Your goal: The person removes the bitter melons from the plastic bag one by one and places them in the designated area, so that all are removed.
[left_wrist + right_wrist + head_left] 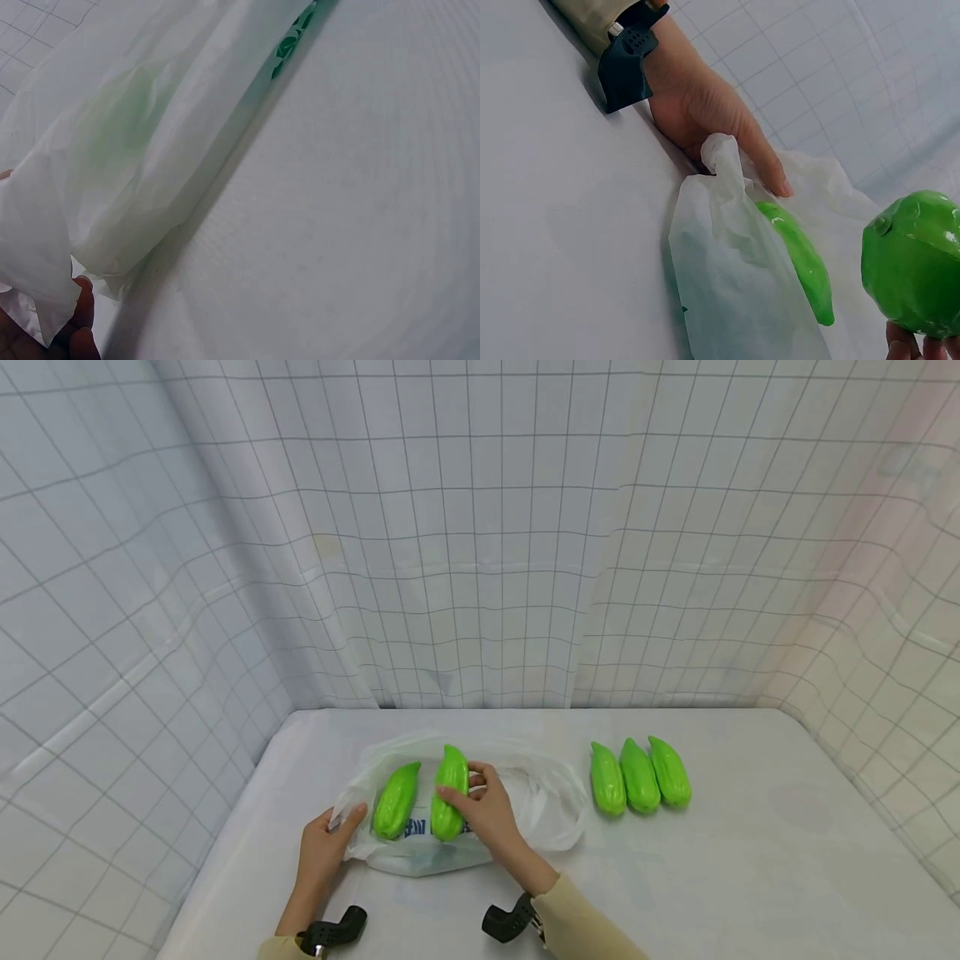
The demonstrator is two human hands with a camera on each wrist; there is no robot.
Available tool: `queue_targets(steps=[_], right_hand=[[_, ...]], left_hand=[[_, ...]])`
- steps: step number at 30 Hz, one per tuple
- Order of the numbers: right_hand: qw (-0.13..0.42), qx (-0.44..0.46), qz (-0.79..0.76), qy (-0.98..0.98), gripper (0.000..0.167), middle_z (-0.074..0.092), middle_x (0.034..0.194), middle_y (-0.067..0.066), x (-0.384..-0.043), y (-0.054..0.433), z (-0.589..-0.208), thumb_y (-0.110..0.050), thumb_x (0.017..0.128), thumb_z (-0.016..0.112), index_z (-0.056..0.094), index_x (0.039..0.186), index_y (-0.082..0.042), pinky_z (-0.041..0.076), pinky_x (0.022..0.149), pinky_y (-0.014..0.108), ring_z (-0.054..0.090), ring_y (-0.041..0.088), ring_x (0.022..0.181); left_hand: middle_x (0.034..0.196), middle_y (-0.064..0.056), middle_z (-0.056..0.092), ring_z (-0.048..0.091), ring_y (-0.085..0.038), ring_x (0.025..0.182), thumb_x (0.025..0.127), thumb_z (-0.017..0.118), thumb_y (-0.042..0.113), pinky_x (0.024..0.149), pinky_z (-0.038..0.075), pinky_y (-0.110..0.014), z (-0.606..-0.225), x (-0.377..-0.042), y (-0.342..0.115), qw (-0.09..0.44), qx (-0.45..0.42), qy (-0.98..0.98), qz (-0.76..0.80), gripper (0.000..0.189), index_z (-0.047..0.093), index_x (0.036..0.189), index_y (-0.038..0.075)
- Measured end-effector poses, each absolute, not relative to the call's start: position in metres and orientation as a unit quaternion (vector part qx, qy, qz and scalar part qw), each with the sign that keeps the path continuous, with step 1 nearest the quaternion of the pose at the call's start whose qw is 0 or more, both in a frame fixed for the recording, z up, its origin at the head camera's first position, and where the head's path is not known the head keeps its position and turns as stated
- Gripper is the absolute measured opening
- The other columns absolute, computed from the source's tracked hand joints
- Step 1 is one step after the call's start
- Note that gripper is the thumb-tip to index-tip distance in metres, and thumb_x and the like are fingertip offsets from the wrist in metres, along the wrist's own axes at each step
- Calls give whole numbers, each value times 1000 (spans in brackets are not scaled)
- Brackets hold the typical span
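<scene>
A white, translucent plastic bag (555,814) with dark blue print lies spread with its mouth facing up. My left hand (321,852) pinches its left edge, thumb on the inner side; in the left wrist view its fingertips (84,300) show beneath the plastic. One glossy green gourd (396,802) lies inside the bag, near that hand. Over the middle of the bag, my right hand (491,810) holds a second green gourd (450,789) between thumb and fingers, pointed end away from me. The right wrist view shows the held gourd's rounded end close up.
To the right of the bag, three more green gourds (639,777) lie side by side on the white-covered table (750,877). White curtains with a dark grid pattern (495,568) hang behind the table and along both sides.
</scene>
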State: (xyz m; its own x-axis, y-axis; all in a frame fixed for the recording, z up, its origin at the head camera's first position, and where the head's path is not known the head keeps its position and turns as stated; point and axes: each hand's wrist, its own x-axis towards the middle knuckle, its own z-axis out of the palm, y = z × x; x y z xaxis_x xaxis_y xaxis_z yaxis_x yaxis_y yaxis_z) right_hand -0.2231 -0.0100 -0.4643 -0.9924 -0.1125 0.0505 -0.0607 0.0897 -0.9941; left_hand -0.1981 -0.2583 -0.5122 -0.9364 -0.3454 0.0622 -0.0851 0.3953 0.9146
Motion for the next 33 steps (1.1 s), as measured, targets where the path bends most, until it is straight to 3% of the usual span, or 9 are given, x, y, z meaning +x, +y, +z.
queue_targets(steps=[4, 14, 24, 33], right_hand=[[5, -60, -674, 736, 63, 48, 98, 7, -220, -7, -462, -38, 81, 74, 48, 129, -8, 46, 62, 30, 47, 17, 76], [-9, -54, -686, 725, 62, 47, 100, 6, -213, 3, -458, -32, 83, 74, 46, 133, -8, 45, 61, 28, 46, 17, 77], [-20, -49, -705, 707, 57, 46, 103, 10, -191, 12, -422, -17, 86, 71, 43, 131, 4, 47, 59, 24, 48, 18, 78], [-47, -37, -712, 699, 61, 46, 105, 8, -204, 19, -453, -23, 84, 74, 44, 133, -1, 46, 62, 23, 48, 16, 77]], left_hand=[[97, -17, 66, 51, -14, 73, 89, 66, 40, 64, 42, -25, -512, -197, -259, 118, 126, -828, -533, 51, 64, 108, -8], [88, -14, 65, 49, -15, 69, 88, 67, 40, 61, 41, -26, -513, -197, -259, 121, 131, -832, -525, 49, 65, 104, -7], [76, -7, 59, 47, -15, 66, 88, 68, 40, 58, 39, -26, -514, -198, -260, 119, 136, -825, -536, 47, 65, 99, -6], [84, -10, 63, 48, -15, 69, 88, 67, 40, 62, 40, -26, -513, -199, -260, 117, 133, -826, -535, 49, 65, 103, -7]])
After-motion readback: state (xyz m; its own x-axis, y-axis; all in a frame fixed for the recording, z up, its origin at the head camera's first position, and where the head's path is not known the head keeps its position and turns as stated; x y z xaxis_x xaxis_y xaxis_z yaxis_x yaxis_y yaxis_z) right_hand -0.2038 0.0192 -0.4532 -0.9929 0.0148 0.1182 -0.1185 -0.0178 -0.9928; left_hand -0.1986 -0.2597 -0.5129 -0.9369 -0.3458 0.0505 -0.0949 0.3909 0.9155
